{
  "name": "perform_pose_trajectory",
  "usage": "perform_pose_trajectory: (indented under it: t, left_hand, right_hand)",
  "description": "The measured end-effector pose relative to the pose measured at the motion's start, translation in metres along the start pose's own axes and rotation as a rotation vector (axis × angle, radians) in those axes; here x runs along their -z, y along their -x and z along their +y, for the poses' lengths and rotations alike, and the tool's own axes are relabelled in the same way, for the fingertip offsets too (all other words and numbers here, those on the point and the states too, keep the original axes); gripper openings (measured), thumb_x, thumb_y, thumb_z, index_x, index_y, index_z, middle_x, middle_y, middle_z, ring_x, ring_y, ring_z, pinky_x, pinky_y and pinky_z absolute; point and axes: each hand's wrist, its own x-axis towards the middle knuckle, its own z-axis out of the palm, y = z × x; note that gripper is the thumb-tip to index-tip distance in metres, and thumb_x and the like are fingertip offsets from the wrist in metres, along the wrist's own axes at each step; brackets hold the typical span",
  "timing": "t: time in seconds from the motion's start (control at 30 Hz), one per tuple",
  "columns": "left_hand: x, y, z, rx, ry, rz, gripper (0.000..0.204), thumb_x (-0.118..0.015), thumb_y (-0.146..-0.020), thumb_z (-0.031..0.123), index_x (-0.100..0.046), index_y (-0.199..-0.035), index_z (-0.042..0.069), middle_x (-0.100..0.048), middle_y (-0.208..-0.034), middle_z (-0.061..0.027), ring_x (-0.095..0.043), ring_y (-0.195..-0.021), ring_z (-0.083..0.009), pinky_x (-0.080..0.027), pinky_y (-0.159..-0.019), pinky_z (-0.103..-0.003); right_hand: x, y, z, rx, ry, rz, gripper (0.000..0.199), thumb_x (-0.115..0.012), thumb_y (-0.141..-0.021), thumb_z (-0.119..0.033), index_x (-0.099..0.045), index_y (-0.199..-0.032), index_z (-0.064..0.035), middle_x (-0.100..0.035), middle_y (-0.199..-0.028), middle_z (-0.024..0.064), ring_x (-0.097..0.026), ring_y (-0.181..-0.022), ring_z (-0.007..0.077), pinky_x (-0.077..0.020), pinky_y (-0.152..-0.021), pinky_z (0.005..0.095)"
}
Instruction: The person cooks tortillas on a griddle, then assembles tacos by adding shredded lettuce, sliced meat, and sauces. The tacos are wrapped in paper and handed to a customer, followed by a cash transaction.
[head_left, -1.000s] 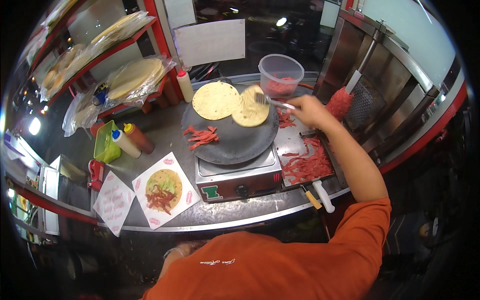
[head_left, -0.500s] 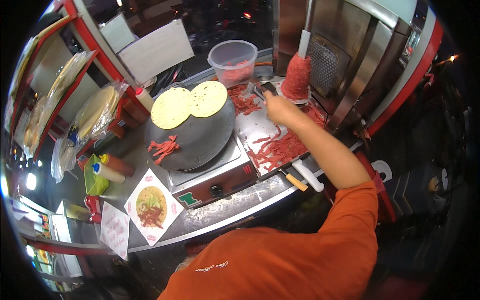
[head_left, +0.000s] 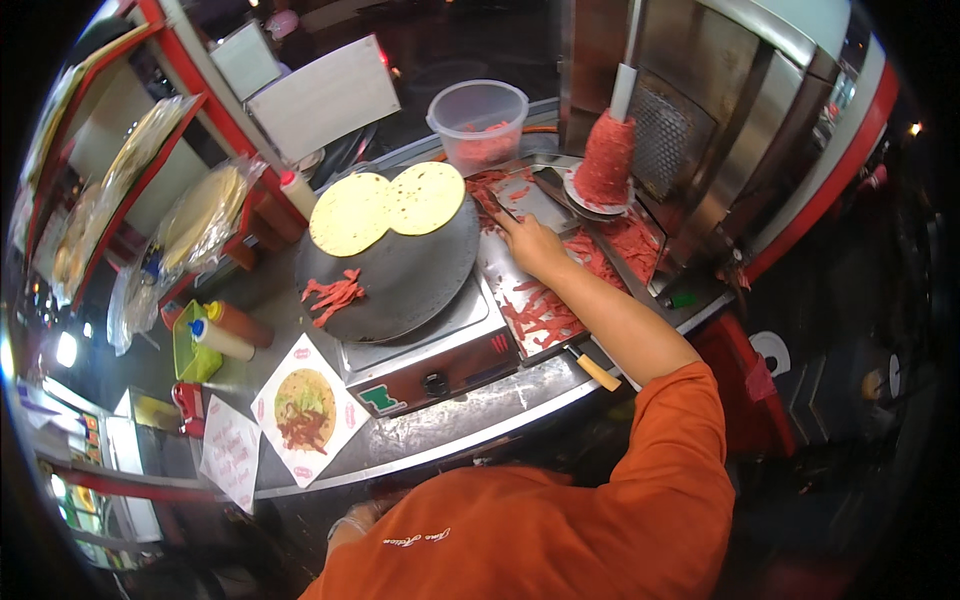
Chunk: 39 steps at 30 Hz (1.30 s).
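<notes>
My right hand [head_left: 533, 245] is closed around metal tongs [head_left: 500, 208], whose tips point into the shredded red meat [head_left: 486, 190] at the far left of a metal tray [head_left: 520, 190]. Left of the hand is a round black griddle [head_left: 410, 280]. Two flat tortillas [head_left: 350, 213] lie on its far part, and a small pile of red meat strips [head_left: 335, 296] on its near left. Low in the view, my left hand [head_left: 352, 522] shows only in part beside the orange shirt; its fingers are hidden.
A red meat cone [head_left: 606, 160] stands on a spit at the tray's far right, with a long knife [head_left: 615, 250] nearby. Behind is a clear tub [head_left: 480, 120] of meat. Nearer are a yellow-handled tool [head_left: 597, 373], a filled tortilla on paper [head_left: 305, 405] and sauce bottles [head_left: 225, 340].
My right hand and the tongs have moved left and nearer, away from the meat cone toward the griddle side of the tray. My forearm now hides the white handle. The griddle food looks unchanged.
</notes>
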Motion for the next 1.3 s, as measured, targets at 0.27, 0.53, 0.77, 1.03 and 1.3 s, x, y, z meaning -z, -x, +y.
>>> perform_pose_trajectory:
  t: [0.27,0.53,0.77,1.03,1.3]
  left_hand:
    - [0.011,0.035,-0.055,-0.459,0.660,0.221,0.056,-0.066,-0.101,0.052,-0.075,-0.096,-0.004,-0.075,-0.091,-0.0133,-0.071,-0.087,-0.0227,-0.057,-0.079,-0.036]
    - [0.114,0.024,-0.102,-0.344,0.311,1.144,0.036,-0.063,-0.106,0.032,-0.066,-0.121,0.000,-0.073,-0.099,-0.0118,-0.073,-0.091,-0.0227,-0.057,-0.087,-0.037]
    - [0.169,-0.033,-0.099,-0.407,-0.135,0.861,0.063,-0.083,-0.086,0.034,-0.058,-0.137,0.006,-0.068,-0.119,-0.0172,-0.069,-0.105,-0.0336,-0.055,-0.094,-0.043]
    - [0.170,-0.057,-0.134,-0.641,-0.017,0.765,0.047,-0.082,-0.087,0.028,-0.063,-0.124,0.005,-0.069,-0.105,-0.0151,-0.069,-0.088,-0.0319,-0.057,-0.079,-0.044]
    - [0.178,-0.062,-0.136,-0.687,-0.089,0.756,0.028,-0.075,-0.088,0.017,-0.068,-0.113,0.007,-0.072,-0.099,-0.0152,-0.071,-0.088,-0.0356,-0.058,-0.076,-0.047]
  right_hand:
    - [0.024,-0.012,0.027,0.063,0.185,0.113,0.032,-0.057,-0.102,-0.023,-0.072,-0.128,-0.0110,-0.074,-0.099,0.0213,-0.070,-0.092,0.0436,-0.0540,-0.083,0.0545]
    - [0.150,0.011,-0.106,-0.082,-0.469,-0.024,0.039,-0.062,-0.106,-0.014,-0.063,-0.144,-0.0041,-0.071,-0.118,-0.0028,-0.059,-0.096,0.0019,-0.0473,-0.083,0.0193]
    - [0.044,0.102,-0.325,0.629,-0.221,-0.221,0.038,-0.065,-0.098,-0.013,-0.068,-0.136,-0.0167,-0.069,-0.093,0.0148,-0.069,-0.083,0.0344,-0.0561,-0.077,0.0453]
    - [-0.057,0.197,-0.376,0.537,-0.033,-0.345,0.052,-0.071,-0.096,-0.029,-0.059,-0.146,-0.0184,-0.063,-0.095,0.0112,-0.068,-0.076,0.0333,-0.0558,-0.064,0.0446]
    - [-0.046,0.250,-0.352,0.386,-0.184,-0.265,0.054,-0.074,-0.094,-0.024,-0.059,-0.145,-0.0136,-0.064,-0.095,0.0132,-0.067,-0.076,0.0372,-0.0540,-0.064,0.0471]
